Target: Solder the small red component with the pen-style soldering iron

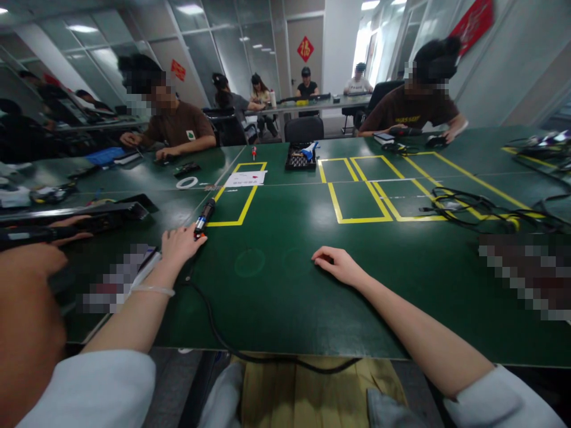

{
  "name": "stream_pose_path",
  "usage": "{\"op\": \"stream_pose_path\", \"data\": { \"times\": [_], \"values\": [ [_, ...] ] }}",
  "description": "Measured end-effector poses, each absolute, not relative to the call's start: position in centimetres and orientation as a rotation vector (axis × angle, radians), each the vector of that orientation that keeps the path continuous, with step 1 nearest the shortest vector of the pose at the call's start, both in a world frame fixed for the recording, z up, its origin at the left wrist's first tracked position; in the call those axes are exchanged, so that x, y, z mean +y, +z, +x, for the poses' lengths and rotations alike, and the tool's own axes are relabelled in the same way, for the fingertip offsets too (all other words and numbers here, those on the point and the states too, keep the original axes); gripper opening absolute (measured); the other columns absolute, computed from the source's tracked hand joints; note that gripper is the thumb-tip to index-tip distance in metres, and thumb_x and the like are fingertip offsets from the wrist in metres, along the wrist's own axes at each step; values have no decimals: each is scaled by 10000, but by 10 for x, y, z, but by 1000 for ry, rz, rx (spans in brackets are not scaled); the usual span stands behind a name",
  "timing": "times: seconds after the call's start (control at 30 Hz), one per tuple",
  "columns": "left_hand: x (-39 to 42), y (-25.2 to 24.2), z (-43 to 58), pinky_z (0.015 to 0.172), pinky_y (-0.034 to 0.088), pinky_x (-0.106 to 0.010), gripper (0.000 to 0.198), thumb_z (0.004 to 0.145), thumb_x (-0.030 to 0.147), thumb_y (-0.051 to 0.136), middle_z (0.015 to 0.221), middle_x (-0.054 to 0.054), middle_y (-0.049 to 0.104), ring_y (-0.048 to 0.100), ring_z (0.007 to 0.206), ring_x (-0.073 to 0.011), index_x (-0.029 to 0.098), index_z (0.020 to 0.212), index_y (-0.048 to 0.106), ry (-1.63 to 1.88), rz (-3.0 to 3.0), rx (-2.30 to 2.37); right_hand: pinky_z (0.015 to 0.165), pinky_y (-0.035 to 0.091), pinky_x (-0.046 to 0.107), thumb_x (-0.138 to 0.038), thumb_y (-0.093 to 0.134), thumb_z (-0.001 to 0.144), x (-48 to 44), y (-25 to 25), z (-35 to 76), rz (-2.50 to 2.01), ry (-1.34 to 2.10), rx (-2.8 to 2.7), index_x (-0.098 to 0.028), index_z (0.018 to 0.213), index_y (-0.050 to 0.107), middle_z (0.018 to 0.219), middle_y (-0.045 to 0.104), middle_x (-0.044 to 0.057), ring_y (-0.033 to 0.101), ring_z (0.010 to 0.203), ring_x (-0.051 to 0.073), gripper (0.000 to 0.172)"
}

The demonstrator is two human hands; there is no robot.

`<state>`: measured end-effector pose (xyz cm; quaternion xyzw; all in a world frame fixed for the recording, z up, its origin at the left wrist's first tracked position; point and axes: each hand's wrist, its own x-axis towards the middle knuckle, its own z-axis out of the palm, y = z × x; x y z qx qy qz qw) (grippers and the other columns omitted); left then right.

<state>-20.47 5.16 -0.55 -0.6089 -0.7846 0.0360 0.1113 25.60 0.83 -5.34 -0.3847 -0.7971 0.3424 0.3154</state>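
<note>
My left hand [181, 245] is closed at the near end of a black corded electric screwdriver [205, 217], which has a blue band and orange-red at its base. The tool slants away across the left corner of a yellow tape outline. From near my left wrist a black cord [209, 309] runs over the table's front edge. My right hand [339, 264] rests on the green table [276, 303] with its fingers curled in, and nothing shows in it. Two faint rings mark the surface between my hands.
Beyond lie a white paper [247, 179], a tape roll [187, 182] and a black tray [300, 157] with a blue-and-white item. Black cables [473, 205] are coiled at right. Another person's arm [31, 285] reaches in at left. Two people sit opposite.
</note>
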Motion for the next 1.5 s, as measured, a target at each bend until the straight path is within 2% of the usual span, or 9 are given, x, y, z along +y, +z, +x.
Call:
{"op": "stream_pose_path", "data": {
  "times": [0.17, 0.33, 0.53, 0.67, 0.8, 0.93, 1.2, 1.4, 1.5],
  "values": [
    [41, -7, -177, 823, 423, -411, 443, 881, 398, 375, 1052, -220, 622, 590, 949, -333, 75, 1127, 550, 12, -1664, -2306, 659, 420, 245, -219, 530, 874, 9, -53, 256, -1011, 877, -2114, -171, 922, 668, 825, 667, 28, 568, 704, 137, 154],
    [46, 6, -139, 822, 429, -422, 379, 891, 375, 372, 1023, -204, 643, 602, 955, -333, 101, 1055, 578, -207, -1724, -2288, 652, 411, 243, -210, 539, 866, 9, -52, 256, -1013, 880, -2117, -171, 919, 670, 817, 665, 24, 562, 698, 135, 146],
    [34, 12, -18, 782, 466, -298, 312, 899, 399, 416, 858, -49, 663, 625, 808, -170, 176, 1024, 596, -954, -2780, -2199, 630, 412, 236, -239, 538, 871, 9, -54, 257, -977, 993, -2040, -164, 950, 645, 769, 642, 13, 543, 661, 121, 153],
    [17, -3, 49, 696, 464, -266, 431, 878, 395, 484, 779, -16, 602, 576, 715, -132, 143, 1224, 532, -1224, -3338, -2063, 635, 440, 235, -317, 607, 844, 9, -55, 258, -890, 1146, -1937, -167, 1091, 560, 791, 630, 5, 544, 652, 112, 293],
    [9, -22, 67, 643, 432, -243, 563, 858, 411, 542, 679, 29, 543, 533, 643, -108, 134, 1338, 441, -1361, -3559, -1983, 639, 446, 236, -364, 618, 845, 8, -53, 256, -816, 1196, -1935, -163, 1032, 558, 804, 637, 16, 550, 665, 113, 281],
    [9, -34, 63, 674, 452, -255, 560, 865, 438, 540, 733, 1, 595, 561, 656, -106, 140, 1330, 447, -1505, -3558, -2027, 637, 444, 235, -388, 585, 871, 7, -52, 255, -828, 1191, -1957, -162, 964, 573, 780, 639, 17, 541, 650, 111, 245],
    [10, -38, 61, 575, 423, -223, 345, 857, 465, 542, 772, -48, 634, 578, 632, -101, 124, 905, 548, -1478, -3439, -2242, 609, 413, 223, -342, 585, 866, 7, -52, 257, -915, 966, -2003, -178, 930, 579, 738, 586, -6, 511, 636, 109, 176],
    [6, -38, 60, 651, 457, -242, 314, 799, 401, 640, 750, -9, 597, 569, 664, -95, 133, 929, 540, -1575, -3409, -2192, 628, 436, 231, -370, 601, 851, 6, -51, 254, -917, 1079, -1941, -175, 1006, 535, 763, 601, -6, 540, 660, 114, 257],
    [6, -40, 59, 654, 467, -245, 315, 773, 379, 673, 766, -1, 588, 573, 669, -94, 145, 926, 528, -1648, -3396, -2145, 625, 435, 231, -387, 565, 873, 6, -51, 254, -952, 1093, -1896, -169, 935, 553, 773, 606, 3, 537, 664, 113, 227]
  ]
}}
